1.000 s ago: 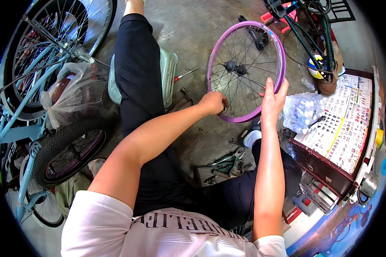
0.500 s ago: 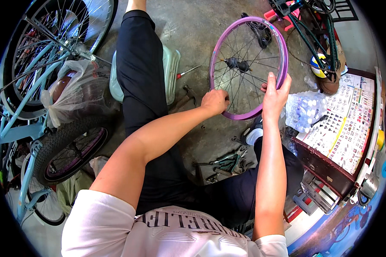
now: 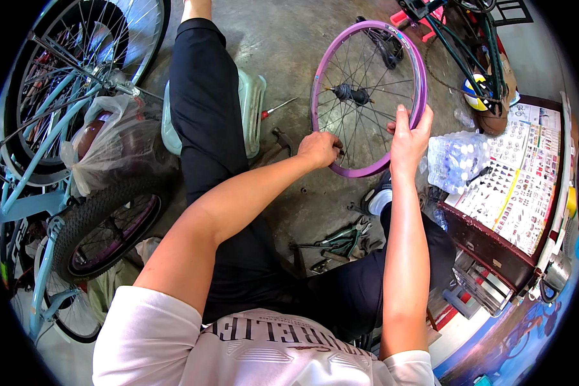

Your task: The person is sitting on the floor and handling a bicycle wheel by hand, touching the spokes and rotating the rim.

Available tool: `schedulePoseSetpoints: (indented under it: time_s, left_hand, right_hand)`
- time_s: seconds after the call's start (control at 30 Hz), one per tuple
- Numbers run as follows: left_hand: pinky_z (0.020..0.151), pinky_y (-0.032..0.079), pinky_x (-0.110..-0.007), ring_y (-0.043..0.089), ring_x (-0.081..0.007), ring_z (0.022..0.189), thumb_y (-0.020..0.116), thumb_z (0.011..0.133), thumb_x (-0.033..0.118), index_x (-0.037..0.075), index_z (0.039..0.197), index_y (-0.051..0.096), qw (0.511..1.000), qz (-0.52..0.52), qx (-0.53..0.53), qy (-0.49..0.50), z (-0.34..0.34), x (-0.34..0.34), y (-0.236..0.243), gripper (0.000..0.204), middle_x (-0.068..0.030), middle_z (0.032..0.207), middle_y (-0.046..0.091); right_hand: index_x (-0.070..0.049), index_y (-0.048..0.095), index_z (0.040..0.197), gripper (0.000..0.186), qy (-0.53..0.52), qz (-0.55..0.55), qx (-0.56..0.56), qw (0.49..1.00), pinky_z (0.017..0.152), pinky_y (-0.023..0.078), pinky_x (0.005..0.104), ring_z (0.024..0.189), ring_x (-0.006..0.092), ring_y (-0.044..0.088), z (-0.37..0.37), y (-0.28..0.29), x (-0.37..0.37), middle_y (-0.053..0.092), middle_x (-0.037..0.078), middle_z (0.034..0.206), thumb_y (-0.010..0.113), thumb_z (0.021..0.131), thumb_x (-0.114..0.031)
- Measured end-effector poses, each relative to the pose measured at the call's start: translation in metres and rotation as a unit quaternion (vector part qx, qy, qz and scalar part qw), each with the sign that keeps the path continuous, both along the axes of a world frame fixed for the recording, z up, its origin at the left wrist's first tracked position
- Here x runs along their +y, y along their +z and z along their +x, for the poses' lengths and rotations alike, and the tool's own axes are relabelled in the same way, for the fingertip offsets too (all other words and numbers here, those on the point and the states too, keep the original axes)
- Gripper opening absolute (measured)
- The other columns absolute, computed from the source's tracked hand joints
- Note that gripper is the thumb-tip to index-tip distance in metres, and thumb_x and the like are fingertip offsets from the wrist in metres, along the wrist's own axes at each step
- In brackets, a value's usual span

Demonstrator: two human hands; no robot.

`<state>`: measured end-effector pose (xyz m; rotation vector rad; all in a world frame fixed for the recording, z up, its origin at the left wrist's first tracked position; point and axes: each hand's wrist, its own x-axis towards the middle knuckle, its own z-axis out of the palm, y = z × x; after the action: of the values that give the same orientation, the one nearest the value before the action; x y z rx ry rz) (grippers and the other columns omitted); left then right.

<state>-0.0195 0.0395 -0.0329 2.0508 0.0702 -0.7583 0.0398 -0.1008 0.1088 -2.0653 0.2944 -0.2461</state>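
Observation:
A bicycle wheel [image 3: 321, 77] with a purple rim, black spokes and no tyre stands tilted in front of me. Its black hub [image 3: 352, 94] shows in the middle. My right hand [image 3: 408, 141] grips the rim on its right side, thumb lying over the inner edge. At the lower left of the rim, my left hand [image 3: 320, 150] is closed, its fingertips curled in by the spokes. A small dark bit shows at those fingertips, but what they pinch is too small to name.
On the floor lie a red-handled screwdriver [image 3: 278, 109], a hammer [image 3: 280, 137] and several pliers [image 3: 344, 241]. A greenish plastic box [image 3: 253, 116] sits beyond my left leg. Light blue bicycles [image 3: 35, 199] crowd the left. Wrapped bottles [image 3: 455, 161] stand by a dark red cabinet [image 3: 486, 241].
The wheel and both hands sit slightly further left in view, as does most of the scene. My right hand keeps its grip; my left hand stays closed at the rim.

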Motion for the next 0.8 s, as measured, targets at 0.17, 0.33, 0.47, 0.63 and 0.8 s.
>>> schedulePoseSetpoints:
  time_s: [0.17,0.33,0.47,0.63,0.8]
  left_hand:
    - [0.092,0.057,-0.041,0.074,-0.0299,0.103,0.069,0.091,0.022,0.015,0.116,0.08,0.999,-0.017,0.019,0.026,-0.002,-0.002,-0.002,0.028,-0.0081,0.106,0.08]
    - [0.092,0.057,-0.04,0.074,-0.0282,0.102,0.069,0.091,0.021,0.014,0.116,0.08,0.999,-0.015,0.017,0.031,-0.003,-0.007,-0.005,0.028,-0.0058,0.103,0.08]
    - [0.094,0.056,-0.044,0.072,-0.0339,0.105,0.069,0.088,0.02,0.017,0.114,0.081,0.999,-0.035,0.025,0.029,-0.001,-0.006,-0.006,0.029,-0.0129,0.108,0.078]
    - [0.092,0.056,-0.042,0.074,-0.03,0.103,0.069,0.091,0.02,0.012,0.116,0.08,0.998,-0.031,0.038,0.027,-0.001,-0.008,-0.001,0.029,-0.009,0.106,0.079]
    - [0.094,0.057,-0.045,0.072,-0.0368,0.105,0.068,0.087,0.019,0.017,0.112,0.082,0.998,-0.033,0.035,0.043,-0.001,-0.007,0.005,0.028,-0.0173,0.11,0.077]
  right_hand:
    - [-0.002,0.055,0.131,0.04,0.002,0.003,0.005,1.0,0.06,0.053,0.0316,0.064,0.0148,0.066,0.001,0.002,-0.001,0.066,0.008,0.092,0.069,0.099,-0.019]
    - [-0.002,0.055,0.131,0.039,0.001,-0.003,0.001,1.0,0.061,0.053,0.0326,0.064,0.0155,0.067,0.0,0.003,0.002,0.067,0.009,0.092,0.069,0.098,-0.019]
    - [-0.001,0.055,0.131,0.04,0.002,-0.011,0.004,1.0,0.061,0.054,0.0335,0.064,0.0162,0.068,0.002,0.002,0.003,0.068,0.01,0.092,0.069,0.098,-0.019]
    - [-0.001,0.054,0.13,0.04,-0.001,-0.011,0.005,1.0,0.061,0.054,0.0333,0.063,0.0172,0.068,0.003,0.004,0.004,0.068,0.01,0.092,0.069,0.098,-0.019]
    - [0.0,0.054,0.13,0.04,-0.002,0.0,0.001,1.0,0.061,0.055,0.0335,0.063,0.0173,0.069,0.005,0.002,0.002,0.068,0.01,0.093,0.069,0.098,-0.019]
